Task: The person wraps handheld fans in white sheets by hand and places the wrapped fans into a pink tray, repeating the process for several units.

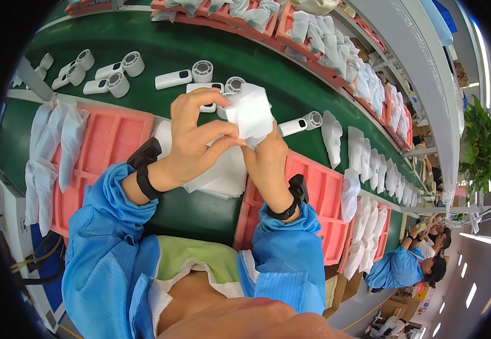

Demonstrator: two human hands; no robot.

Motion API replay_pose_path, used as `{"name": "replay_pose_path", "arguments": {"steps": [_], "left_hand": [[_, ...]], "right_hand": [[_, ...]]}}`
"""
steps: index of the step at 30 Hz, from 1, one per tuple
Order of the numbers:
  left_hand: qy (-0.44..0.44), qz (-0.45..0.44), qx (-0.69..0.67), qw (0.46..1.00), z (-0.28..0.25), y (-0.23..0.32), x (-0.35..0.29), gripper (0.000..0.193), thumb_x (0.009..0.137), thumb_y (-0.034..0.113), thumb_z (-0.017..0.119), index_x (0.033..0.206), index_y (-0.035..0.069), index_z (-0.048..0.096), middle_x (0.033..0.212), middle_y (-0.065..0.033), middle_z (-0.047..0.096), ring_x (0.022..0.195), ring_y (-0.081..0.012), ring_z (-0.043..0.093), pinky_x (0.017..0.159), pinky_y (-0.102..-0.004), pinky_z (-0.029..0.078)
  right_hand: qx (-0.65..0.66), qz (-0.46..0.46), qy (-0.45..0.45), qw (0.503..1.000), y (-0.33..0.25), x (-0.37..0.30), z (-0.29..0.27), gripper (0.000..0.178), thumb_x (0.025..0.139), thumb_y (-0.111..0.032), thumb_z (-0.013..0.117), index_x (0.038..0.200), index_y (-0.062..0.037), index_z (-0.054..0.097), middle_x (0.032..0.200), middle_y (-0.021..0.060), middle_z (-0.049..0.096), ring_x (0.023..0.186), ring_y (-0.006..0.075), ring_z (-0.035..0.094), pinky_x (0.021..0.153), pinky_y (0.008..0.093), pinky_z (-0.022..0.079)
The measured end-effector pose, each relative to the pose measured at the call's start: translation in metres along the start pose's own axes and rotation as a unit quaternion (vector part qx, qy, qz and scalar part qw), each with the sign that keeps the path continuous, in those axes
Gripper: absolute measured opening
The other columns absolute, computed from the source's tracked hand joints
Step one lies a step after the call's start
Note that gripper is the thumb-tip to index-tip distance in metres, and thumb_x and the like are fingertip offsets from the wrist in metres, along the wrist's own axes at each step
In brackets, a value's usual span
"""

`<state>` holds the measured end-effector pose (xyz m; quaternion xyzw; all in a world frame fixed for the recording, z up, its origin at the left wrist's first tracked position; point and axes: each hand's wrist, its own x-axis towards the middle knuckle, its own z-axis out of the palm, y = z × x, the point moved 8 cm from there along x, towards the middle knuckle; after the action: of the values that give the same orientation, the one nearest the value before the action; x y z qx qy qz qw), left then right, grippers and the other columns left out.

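Note:
Above the work surface, both my hands hold a thin white wrapping bag [252, 110], bunched up; whatever is inside it is hidden. My left hand [200, 130] pinches its left edge between thumb and fingers. From below, my right hand [267, 161] grips its lower part, with the fingers partly covered. Just behind the bag lies a white device with a round, vented grey end [234, 85], partly hidden by the bag and my left hand. Another white device [293, 127] lies to the right of my right hand. Under my forearms rests a stack of white sheets [220, 174].
Several more white devices [172, 79] lie on the green belt [143, 42]. A pink divided tray [115, 135] with wrapped items stands left, another pink tray [320, 212] right. Wrapped pieces [356, 148] line the belt's right. Co-workers [403, 265] are far right.

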<state>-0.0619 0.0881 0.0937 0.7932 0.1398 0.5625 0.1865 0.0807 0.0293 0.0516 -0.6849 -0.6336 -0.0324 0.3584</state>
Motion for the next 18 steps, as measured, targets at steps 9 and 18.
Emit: {"name": "replay_pose_path", "arguments": {"steps": [9, 18], "left_hand": [[-0.016, -0.356, -0.351, 0.866, 0.019, -0.105, -0.015, 0.011, 0.077, 0.014, 0.073, 0.085, 0.01, 0.066, 0.09, -0.0074, 0.056, 0.08, -0.0225, 0.056, 0.072, -0.0322, 0.044], [-0.424, -0.158, 0.097, 0.887, 0.112, -0.059, -0.066, 0.031, 0.073, 0.029, 0.079, 0.084, 0.005, 0.063, 0.08, -0.01, 0.062, 0.077, -0.0283, 0.063, 0.066, -0.0387, 0.049]], "right_hand": [[0.224, 0.119, -0.231, 0.939, 0.022, -0.005, -0.002, 0.036, 0.081, -0.014, 0.074, 0.108, 0.0013, 0.055, 0.087, 0.0151, 0.064, 0.079, 0.0174, 0.063, 0.07, 0.0324, 0.05], [-0.182, 0.173, -0.046, 0.967, 0.216, -0.007, 0.016, 0.032, 0.086, -0.018, 0.064, 0.109, 0.0029, 0.058, 0.105, 0.0213, 0.063, 0.095, 0.0362, 0.061, 0.081, 0.0411, 0.049]]}}
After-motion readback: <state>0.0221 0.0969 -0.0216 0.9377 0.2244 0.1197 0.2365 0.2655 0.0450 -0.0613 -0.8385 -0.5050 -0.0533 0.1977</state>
